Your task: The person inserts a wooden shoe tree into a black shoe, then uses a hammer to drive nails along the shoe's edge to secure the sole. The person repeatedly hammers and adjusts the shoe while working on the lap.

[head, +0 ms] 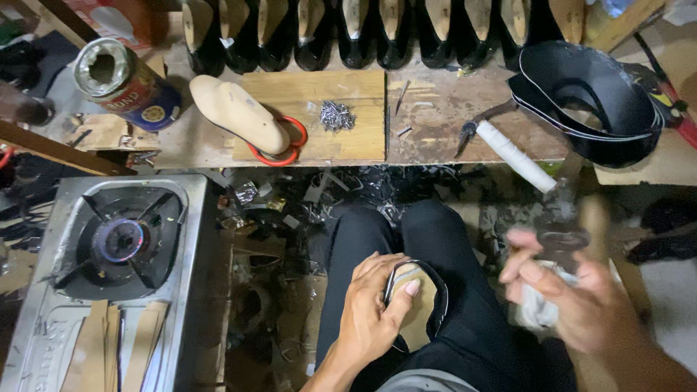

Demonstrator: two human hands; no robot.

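Head view: my left grip (pixel 377 305) clamps the shoe (pixel 417 290) on my lap. My right grip (pixel 573 297), blurred, closes on a hammer (pixel 573 225) beside it. I judge 1 tack from the pile (pixel 336 115) comes next.

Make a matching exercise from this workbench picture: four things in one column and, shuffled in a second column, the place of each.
1. pale wooden shoe last
2. pile of small metal nails
3. single-burner gas stove
4. black shoe upper on a last

A. on the lap, under the left hand
B. on the floor at left
C. middle of the wooden board
D. lying over red-handled scissors

Pairs: 1-D, 2-C, 3-B, 4-A
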